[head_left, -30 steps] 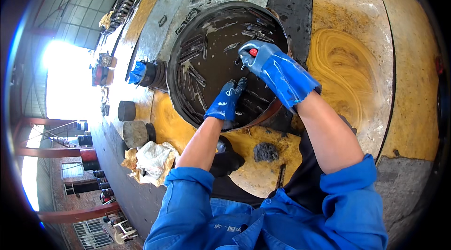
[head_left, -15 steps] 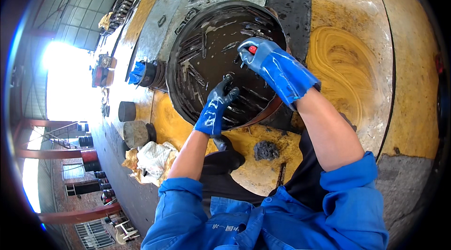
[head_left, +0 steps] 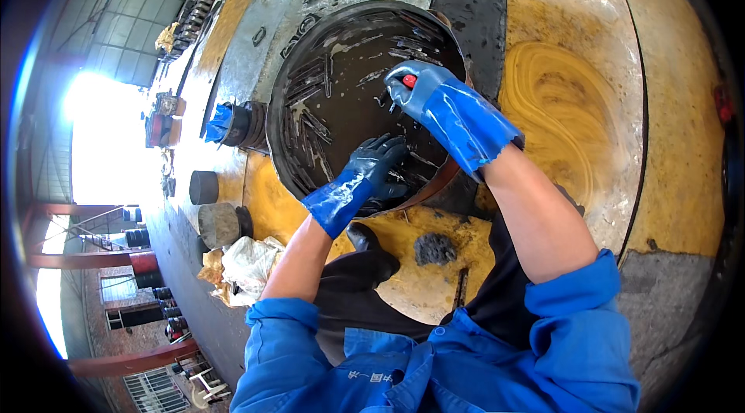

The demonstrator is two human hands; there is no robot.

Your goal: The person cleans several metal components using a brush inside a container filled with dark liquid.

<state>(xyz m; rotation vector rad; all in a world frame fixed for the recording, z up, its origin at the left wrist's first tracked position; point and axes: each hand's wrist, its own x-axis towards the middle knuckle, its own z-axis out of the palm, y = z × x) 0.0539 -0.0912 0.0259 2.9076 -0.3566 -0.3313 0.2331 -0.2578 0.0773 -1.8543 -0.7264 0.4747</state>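
A wide round tub [head_left: 273, 114] of dark liquid stands in front of me, with several dark, wet, narrow strips [head_left: 308, 81] lying along its inside. Both my hands wear blue rubber gloves. My left hand [head_left: 378, 161] is low over the tub's near part, fingers stretched out towards the right above more strips; what its fingertips touch cannot be made out. Over the right part of the tub, my right hand [head_left: 419, 89] is closed round a red-handled tool [head_left: 409, 81]. Only the red handle end shows clearly; the tool's working end is mostly hidden.
Left of the tub stands a dark bucket [head_left: 242, 126] with blue material in it. Nearer are two cylindrical blocks [head_left: 219, 225] and crumpled white plastic bags [head_left: 250, 267]. A dark fibrous clump [head_left: 435, 248] lies by my legs. Yellow-stained plates [head_left: 574, 110] cover the floor at right.
My left hand has swung down and to the right, from the tub's middle to its near part, with its fingers now stretched out. The right hand keeps the tool almost in place.
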